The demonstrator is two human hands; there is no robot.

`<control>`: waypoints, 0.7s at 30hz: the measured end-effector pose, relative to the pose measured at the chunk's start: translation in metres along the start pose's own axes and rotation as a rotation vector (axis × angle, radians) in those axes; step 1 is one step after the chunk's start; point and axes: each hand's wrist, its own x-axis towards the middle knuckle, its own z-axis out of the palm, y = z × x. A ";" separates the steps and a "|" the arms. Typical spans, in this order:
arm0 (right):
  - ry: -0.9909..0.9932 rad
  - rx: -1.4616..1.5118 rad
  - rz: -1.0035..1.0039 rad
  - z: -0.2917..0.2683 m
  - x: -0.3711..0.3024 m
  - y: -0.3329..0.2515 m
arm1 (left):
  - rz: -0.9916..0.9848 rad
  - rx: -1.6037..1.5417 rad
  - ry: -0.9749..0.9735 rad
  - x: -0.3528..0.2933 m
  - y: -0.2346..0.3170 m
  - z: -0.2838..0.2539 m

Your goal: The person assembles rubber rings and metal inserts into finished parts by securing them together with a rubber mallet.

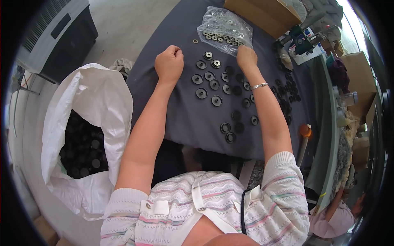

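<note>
My left hand (169, 63) is closed above the dark cloth, left of the round black caps; whatever its curled fingers hold is hidden. At the near right edge of a clear plastic bag (225, 28), my right hand (247, 58) has its fingers bent together against the bag, what they grip out of sight. Metal rings (220, 39) lie inside that bag. Between my hands, several black caps (201, 93) rest hollow side up with a centre post. Two caps (216, 63) carry a metal ring. One loose ring (195, 41) lies near the bag.
More black parts (289, 88) are scattered beyond my right forearm. A cardboard box (264, 15) and a green hand press (301, 41) stand at the back. An orange-headed tool (305, 130) lies right. On the left sits a white sack (88, 88) of black caps. Another person (334, 219) is lower right.
</note>
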 end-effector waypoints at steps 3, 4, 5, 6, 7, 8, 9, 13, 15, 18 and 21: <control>-0.019 -0.084 -0.042 0.007 0.004 -0.002 | -0.004 -0.002 -0.012 0.001 0.001 0.001; -0.024 -0.082 -0.041 0.010 0.005 -0.001 | -0.001 -0.004 -0.008 0.001 0.002 0.001; -0.008 -0.037 -0.034 0.011 0.008 0.002 | -0.001 -0.003 -0.012 0.001 0.002 0.001; 0.009 0.007 -0.025 0.013 0.010 0.004 | -0.015 -0.007 -0.016 0.001 0.003 0.001; 0.007 0.006 -0.022 0.015 0.011 0.007 | -0.027 -0.012 -0.020 0.001 0.005 0.002; -0.005 -0.004 -0.018 0.015 0.012 0.006 | -0.028 -0.011 -0.021 0.001 0.004 0.002; -0.017 -0.015 -0.014 0.015 0.013 0.006 | -0.027 -0.013 -0.021 0.001 0.003 0.001; -0.115 -0.009 0.049 0.005 0.018 -0.001 | -0.021 -0.007 -0.015 0.001 0.000 0.000; -0.161 0.021 0.077 0.000 0.020 -0.002 | -0.018 -0.008 -0.011 0.001 -0.001 0.001; -0.119 0.069 -0.006 0.006 0.022 0.009 | -0.026 -0.013 -0.021 0.001 0.001 0.001; -0.145 0.281 -0.157 0.009 0.022 0.026 | -0.036 -0.013 -0.029 0.001 0.002 0.000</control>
